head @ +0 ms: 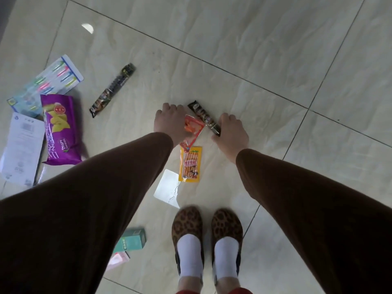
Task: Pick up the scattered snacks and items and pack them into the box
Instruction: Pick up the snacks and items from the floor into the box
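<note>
— Reaching down with both arms: my left hand (170, 124) has its fingers curled round an orange snack packet (193, 128), and my right hand (232, 132) grips the near end of a dark stick packet (204, 118) lying on the tiled floor (254, 49).

— And the others?

— A yellow sausage packet (190, 164) lies just below the orange one. Another dark stick packet (112, 93), a purple crisp bag (60, 132) and a toothbrush pack (45, 83) lie off to my left. I can't see the box.
</note>
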